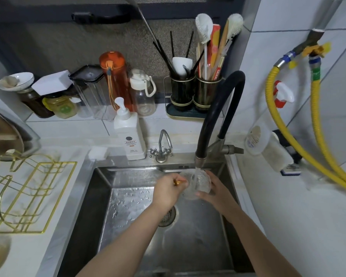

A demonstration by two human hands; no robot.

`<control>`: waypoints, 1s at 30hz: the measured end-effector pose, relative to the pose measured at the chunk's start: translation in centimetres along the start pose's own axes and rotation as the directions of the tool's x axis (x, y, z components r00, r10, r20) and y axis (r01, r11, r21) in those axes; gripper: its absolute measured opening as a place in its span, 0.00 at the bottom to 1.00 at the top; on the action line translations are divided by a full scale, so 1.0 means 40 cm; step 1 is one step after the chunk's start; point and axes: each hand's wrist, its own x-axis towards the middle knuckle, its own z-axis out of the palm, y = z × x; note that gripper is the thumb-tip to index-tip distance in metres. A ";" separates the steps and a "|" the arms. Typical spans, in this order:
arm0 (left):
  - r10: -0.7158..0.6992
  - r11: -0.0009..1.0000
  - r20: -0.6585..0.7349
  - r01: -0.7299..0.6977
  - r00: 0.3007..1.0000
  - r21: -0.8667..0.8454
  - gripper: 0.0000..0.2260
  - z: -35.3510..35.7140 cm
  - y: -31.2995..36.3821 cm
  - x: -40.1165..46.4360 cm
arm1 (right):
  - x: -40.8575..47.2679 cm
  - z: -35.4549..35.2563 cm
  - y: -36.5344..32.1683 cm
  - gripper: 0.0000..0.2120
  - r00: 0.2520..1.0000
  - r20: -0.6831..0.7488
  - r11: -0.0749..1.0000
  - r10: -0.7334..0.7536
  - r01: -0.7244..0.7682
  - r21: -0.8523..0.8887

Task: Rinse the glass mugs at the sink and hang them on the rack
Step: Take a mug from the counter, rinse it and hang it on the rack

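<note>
Over the steel sink (100,198), the person holds 1 glass mug (197,185) under the running water (196,172) that falls from the black hose faucet (218,108). The mug sits tilted, its mouth turned up toward the stream, above the back right part of the basin and just beyond the drain strainer (168,215).

The left hand (166,193) is closed, its fingers (181,179) curled around the mug's gold handle (177,182), of which only a short piece shows. The right hand (218,191) cups the far side of the glass; its fingers are wrapped round the wall and its thumb lies along the lower rim, so both hands have hold of the same mug.

On the tabletop (288,216) left of the sink stands the gold wire rack (28,196), with nothing hanging on its hooks that I can make out. At the lower left corner something glassy and blurred shows, but I cannot tell what it is.

Behind the sink stand a white pump bottle (128,134) and a small chrome tap (164,146). Farther back are an orange bottle (114,76), a clear bottle with a white lid (142,92), some jars, and 2 dark utensil holders (194,92) full of chopsticks and brushes. A yellow hose (292,136) loops down the right wall.
</note>
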 end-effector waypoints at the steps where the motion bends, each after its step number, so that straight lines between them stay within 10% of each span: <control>1: 0.004 1.000 -0.004 -0.004 1.000 0.001 0.04 0.007 0.008 0.001 | -0.004 -0.005 -0.002 0.24 1.000 -0.009 1.000 0.002 -0.002 -0.006; 6: 0.037 0.999 0.022 -0.037 0.999 -0.004 0.05 0.054 0.036 0.002 | -0.031 -0.020 0.006 0.18 0.984 -0.164 0.997 0.074 -0.075 0.002; 16: -0.082 0.956 0.042 0.091 0.996 -0.278 0.06 0.008 -0.019 -0.015 | -0.022 0.034 0.021 0.42 0.991 -0.100 0.986 0.088 -0.101 -0.132; 20: -0.220 0.841 0.086 0.234 0.972 -0.487 0.04 -0.036 -0.045 -0.029 | 0.000 0.057 -0.019 0.30 0.989 -0.128 0.992 0.078 -0.090 -0.087; 30: -0.228 0.871 0.082 0.241 0.970 -0.429 0.05 -0.033 -0.058 -0.038 | -0.032 0.071 -0.020 0.44 0.971 -0.164 0.983 0.175 -0.161 0.093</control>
